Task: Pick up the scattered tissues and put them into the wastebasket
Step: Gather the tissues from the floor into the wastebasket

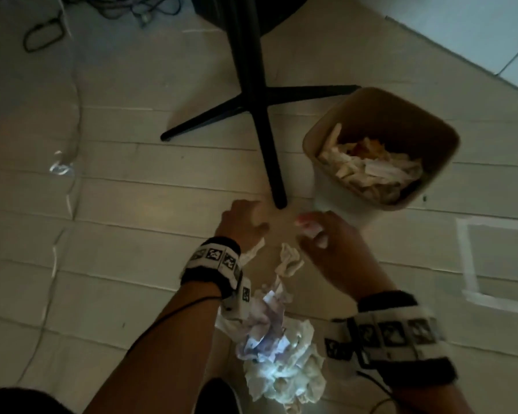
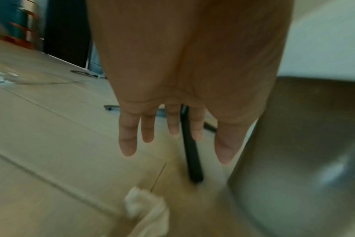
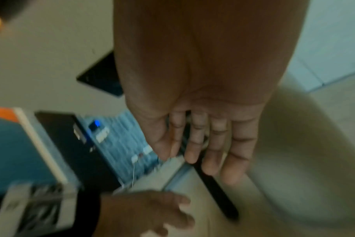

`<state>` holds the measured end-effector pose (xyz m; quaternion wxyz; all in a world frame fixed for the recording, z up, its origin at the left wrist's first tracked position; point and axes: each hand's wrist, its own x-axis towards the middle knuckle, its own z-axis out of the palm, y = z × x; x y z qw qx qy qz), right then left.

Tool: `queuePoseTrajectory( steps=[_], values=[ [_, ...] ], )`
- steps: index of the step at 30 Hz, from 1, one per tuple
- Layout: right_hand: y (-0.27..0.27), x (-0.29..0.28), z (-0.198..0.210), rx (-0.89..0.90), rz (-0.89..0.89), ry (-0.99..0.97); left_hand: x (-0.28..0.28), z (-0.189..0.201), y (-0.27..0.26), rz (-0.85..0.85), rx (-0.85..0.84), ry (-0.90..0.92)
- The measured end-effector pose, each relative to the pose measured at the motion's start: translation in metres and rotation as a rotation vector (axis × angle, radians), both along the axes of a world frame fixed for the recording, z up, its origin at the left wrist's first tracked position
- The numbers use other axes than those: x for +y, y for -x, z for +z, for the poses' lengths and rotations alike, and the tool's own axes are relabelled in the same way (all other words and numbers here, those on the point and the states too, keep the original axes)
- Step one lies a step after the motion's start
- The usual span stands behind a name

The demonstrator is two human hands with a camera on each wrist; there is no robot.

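Note:
The wastebasket [image 1: 386, 115], beige outside and brown inside, stands on the floor at the right with several crumpled tissues [image 1: 371, 171] in it. My left hand [image 1: 251, 215] and right hand [image 1: 311, 230] hover low over the floor just in front of it, both with fingers straight and holding nothing. A small crumpled tissue [image 1: 289, 259] lies between my wrists. A bigger heap of tissues [image 1: 278, 357] lies nearer me under my forearms. In the left wrist view the left hand [image 2: 176, 154] is spread above a blurred tissue [image 2: 146, 210], the wastebasket [image 2: 294, 144] to its right. The right hand [image 3: 196, 166] is also spread.
A black table stand [image 1: 257, 109] with cross-shaped feet rises just beyond my hands, one foot [image 1: 277, 186] ending close to my left fingers. Cables [image 1: 42, 34] lie at the far left. White tape lines [image 1: 467, 264] mark the floor at the right.

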<state>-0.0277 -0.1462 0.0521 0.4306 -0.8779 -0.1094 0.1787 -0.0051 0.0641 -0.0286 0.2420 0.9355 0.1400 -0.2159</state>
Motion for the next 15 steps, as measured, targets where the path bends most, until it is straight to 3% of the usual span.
queuePoseTrajectory(
  steps=[5,7,9,12,15],
  values=[
    [0.005,0.039,-0.110,0.276,0.218,0.262,0.008,-0.076,0.021,-0.258,0.315,-0.113],
    [0.004,0.047,-0.143,0.325,0.302,0.381,0.011,-0.092,0.040,-0.334,0.370,-0.126],
    [0.008,0.049,-0.165,0.352,0.378,0.489,0.014,-0.100,0.062,-0.354,0.306,-0.144],
    [0.021,0.045,-0.175,0.240,0.417,0.592,0.022,-0.092,0.088,-0.269,0.202,-0.125],
    [0.028,0.032,-0.174,0.183,0.377,0.611,0.034,-0.079,0.113,0.001,0.123,-0.030]
  ],
)
